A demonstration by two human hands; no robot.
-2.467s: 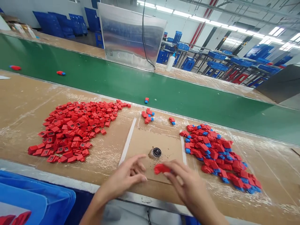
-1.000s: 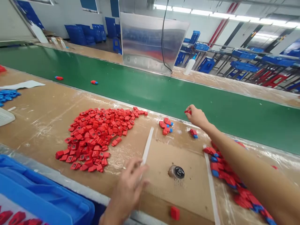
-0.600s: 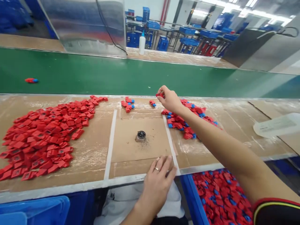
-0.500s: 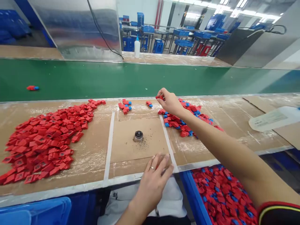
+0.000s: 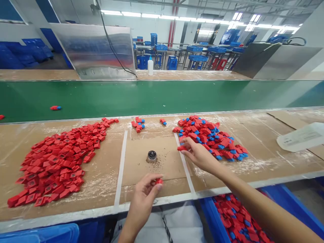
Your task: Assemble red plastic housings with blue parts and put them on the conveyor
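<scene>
My left hand (image 5: 144,192) is closed in a pinch on a small red plastic part (image 5: 159,181), above the front edge of the bench. My right hand (image 5: 196,152) grips another red plastic part (image 5: 181,148) between thumb and fingers, just in front of the heap of red-and-blue parts (image 5: 202,130). Its far end is hidden by the fingers. Between the hands and farther back, a small round black-topped metal fixture (image 5: 152,155) stands on a cardboard sheet (image 5: 136,152), with dark specks scattered around it. To the left lies a large heap of all-red parts (image 5: 60,158).
Several red-and-blue parts (image 5: 138,125) lie behind the fixture. A green conveyor belt (image 5: 113,98) runs along the back, carrying a red-and-blue part (image 5: 55,107). A blue bin (image 5: 215,219) of parts stands below the bench at right. A translucent plastic container (image 5: 301,136) lies far right.
My right hand has come down and nearer with its red part. My left hand has lifted from the bench edge and turned, showing the red part in its fingers. The view has tilted up.
</scene>
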